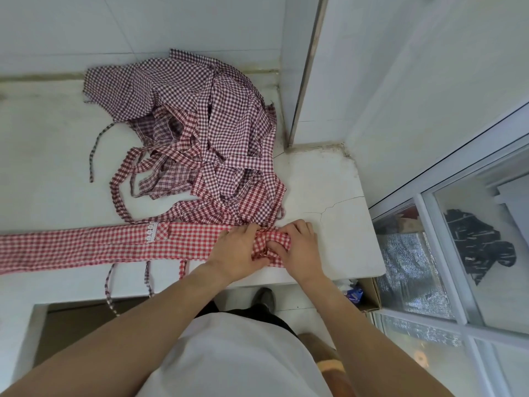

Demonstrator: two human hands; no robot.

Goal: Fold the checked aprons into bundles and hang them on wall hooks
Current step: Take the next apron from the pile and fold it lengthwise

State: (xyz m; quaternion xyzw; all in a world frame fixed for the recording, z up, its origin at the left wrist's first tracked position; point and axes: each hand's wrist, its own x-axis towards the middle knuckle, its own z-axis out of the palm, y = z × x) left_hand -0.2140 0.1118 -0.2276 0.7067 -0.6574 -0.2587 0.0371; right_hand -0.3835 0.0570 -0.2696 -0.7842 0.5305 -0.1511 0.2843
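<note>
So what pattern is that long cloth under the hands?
Red and white checks on the folded apron, seen from the head camera.

A white stone counter point(323, 181), cracked near its right edge, is set into a corner of white tiled walls point(86, 30). A metal strip point(307, 70) is fixed up the far corner. At the right, a white-framed glass partition point(446, 282) is seen, with foil sheeting point(406, 265) and a cardboard box point(369, 293) behind it. Even, soft light is cast throughout.
</note>
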